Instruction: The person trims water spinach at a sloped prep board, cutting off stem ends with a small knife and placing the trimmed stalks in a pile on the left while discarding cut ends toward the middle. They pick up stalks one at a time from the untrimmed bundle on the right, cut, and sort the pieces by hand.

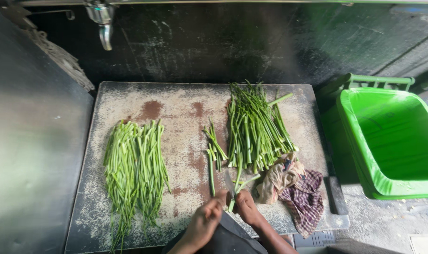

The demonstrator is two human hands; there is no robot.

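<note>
Pinching one green stem (236, 189) with our left hand (205, 222) and right hand (247, 208) — knife blade (229, 182) just above fingertips; we judge a slip could nick them.

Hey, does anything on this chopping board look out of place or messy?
Mostly tidy: two neat piles of green stems. A few loose stems lie apart between them, one stem sticks out sideways from the right pile, and crumpled cloths sit bunched on the board near its right edge.
</note>
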